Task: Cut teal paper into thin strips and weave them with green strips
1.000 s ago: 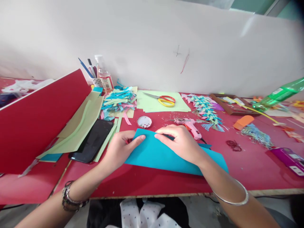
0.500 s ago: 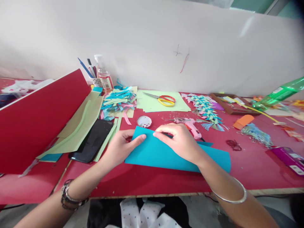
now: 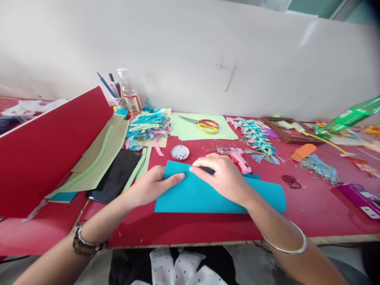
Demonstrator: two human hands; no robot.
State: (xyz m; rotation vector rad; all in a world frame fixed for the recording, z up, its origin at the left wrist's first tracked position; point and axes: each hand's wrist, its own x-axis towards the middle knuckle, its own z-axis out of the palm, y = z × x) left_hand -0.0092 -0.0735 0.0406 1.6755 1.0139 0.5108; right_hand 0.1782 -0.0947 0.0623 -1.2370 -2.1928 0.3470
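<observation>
We've got 1 blue paper (image 3: 190, 198), bent over, right end rounded, running sideways near front of red table (image 3: 190, 231).

I'm in what looks like a craft workshop: my red table (image 3: 184, 228) holds scissors (image 3: 199, 122), a pink glue gun (image 3: 242, 161), a heap of cut paper strips (image 3: 150, 124), coloured threads (image 3: 319, 168) and a cup (image 3: 120, 103) of pens (image 3: 107, 86).

The head camera looks forward and down over the table (image 3: 192, 230).

red table (image 3: 196, 231) | pale green sheets (image 3: 190, 133) | round lid (image 3: 179, 149) | pink glue gun (image 3: 242, 160) | dark red thread (image 3: 291, 181)
</observation>
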